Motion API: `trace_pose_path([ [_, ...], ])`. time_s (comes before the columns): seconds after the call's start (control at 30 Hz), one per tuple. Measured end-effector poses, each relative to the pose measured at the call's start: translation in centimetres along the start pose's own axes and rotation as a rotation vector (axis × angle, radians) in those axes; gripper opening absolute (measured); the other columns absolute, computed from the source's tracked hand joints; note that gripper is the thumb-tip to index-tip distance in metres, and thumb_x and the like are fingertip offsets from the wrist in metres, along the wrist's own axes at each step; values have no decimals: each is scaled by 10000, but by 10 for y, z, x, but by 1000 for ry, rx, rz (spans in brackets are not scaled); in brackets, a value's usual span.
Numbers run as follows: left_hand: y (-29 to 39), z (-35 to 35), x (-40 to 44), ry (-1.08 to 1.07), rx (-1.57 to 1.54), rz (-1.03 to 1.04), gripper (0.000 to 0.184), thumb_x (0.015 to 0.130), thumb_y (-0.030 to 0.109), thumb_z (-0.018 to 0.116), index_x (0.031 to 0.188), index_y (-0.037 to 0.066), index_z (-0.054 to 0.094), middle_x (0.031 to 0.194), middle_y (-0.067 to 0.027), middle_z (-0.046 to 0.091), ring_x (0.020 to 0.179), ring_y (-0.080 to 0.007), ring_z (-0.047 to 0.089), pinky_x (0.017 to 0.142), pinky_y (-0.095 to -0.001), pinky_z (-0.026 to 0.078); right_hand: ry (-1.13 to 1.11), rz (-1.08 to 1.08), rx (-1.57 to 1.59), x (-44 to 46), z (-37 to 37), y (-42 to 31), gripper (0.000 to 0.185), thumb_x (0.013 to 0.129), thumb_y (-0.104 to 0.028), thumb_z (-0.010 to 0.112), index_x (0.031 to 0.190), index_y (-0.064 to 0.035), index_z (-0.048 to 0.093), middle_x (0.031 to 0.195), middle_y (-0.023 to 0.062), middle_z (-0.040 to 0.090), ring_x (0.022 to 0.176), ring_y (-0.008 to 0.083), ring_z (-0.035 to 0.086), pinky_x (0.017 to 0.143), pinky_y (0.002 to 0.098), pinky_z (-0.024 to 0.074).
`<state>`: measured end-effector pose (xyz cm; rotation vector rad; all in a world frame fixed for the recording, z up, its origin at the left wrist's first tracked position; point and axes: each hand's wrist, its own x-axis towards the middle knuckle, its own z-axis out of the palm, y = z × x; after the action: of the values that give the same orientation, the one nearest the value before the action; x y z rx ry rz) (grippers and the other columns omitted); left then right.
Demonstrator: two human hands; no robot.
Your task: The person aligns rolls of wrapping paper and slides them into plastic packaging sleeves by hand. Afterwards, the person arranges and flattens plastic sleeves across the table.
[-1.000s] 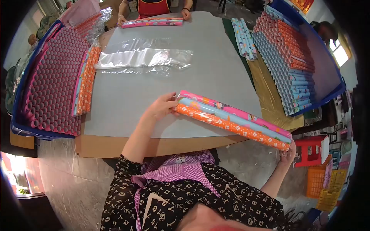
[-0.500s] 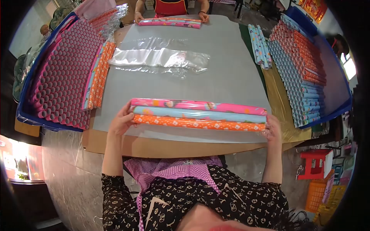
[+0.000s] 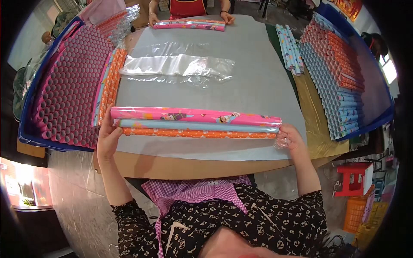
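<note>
A bundle of three rolls in clear film, pink (image 3: 195, 116), light blue (image 3: 198, 125) and orange (image 3: 200, 133), lies level across the near part of the grey table sheet (image 3: 241, 99). My left hand (image 3: 109, 137) is closed round its left end, thumb on the near side. At the right end, my right hand (image 3: 290, 138) grips the bundle, with crumpled clear film bunched at its fingers. Beyond the bundle, flat clear plastic sleeves (image 3: 172, 65) lie on the sheet.
Blue bins of rolls stand left (image 3: 64, 144) and right (image 3: 378, 122). Wrapped rolls (image 3: 112, 81) lean by the left bin; blue rolls (image 3: 289, 49) lie at the right. Across the table, a co-worker in a red apron (image 3: 188, 8) holds another bundle (image 3: 189, 25).
The bundle has gone from slanting down to the right to nearly level, and has moved left with both my hands. Its pink roll now faces up more, showing less of the orange one.
</note>
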<state>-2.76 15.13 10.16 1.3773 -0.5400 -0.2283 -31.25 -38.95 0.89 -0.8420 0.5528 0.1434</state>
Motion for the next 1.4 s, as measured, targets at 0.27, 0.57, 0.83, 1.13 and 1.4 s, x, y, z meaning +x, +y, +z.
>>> trace_pose_path([
  [0.27, -57, -11, -8, -2, 43, -435, 673, 885, 3, 515, 1500, 36, 246, 1353, -142, 486, 928, -163, 608, 638, -298, 542, 111, 134, 94, 4, 26, 0, 237, 914, -298, 625, 807, -100, 550, 604, -3, 528, 381, 59, 338, 332, 230, 255],
  [0.57, -93, -6, -6, -166, 841, -387, 525, 908, 113, 542, 1398, -10, 396, 1227, -125, 593, 813, -197, 611, 655, -330, 524, 107, 316, 159, 20, 7, 10, 242, 907, -301, 635, 814, -86, 578, 620, 4, 533, 362, 35, 316, 321, 195, 236],
  [0.83, -73, 203, 15, -459, 1198, 398, 391, 839, 227, 655, 1176, 57, 557, 1290, -128, 532, 1232, -338, 466, 1011, -502, 374, 201, 332, -8, 38, 22, 24, 291, 924, -320, 620, 719, -138, 521, 537, -94, 377, 382, 4, 271, 352, 193, 177],
  [1.13, -126, 320, 6, -610, 927, 603, 397, 790, 242, 632, 1122, 37, 561, 1196, -139, 539, 1173, -317, 476, 982, -505, 343, 198, 398, -165, 48, 66, 21, 264, 882, -127, 556, 646, -135, 440, 529, -50, 378, 360, 58, 265, 333, 235, 177],
  [1.4, -136, 325, 1, -599, 872, 434, 244, 737, 174, 622, 944, 44, 624, 1035, -98, 586, 1030, -283, 550, 968, -454, 359, 335, 487, -5, 53, 69, 34, 246, 880, -140, 583, 663, -121, 469, 537, -41, 432, 357, 39, 342, 299, 212, 186],
])
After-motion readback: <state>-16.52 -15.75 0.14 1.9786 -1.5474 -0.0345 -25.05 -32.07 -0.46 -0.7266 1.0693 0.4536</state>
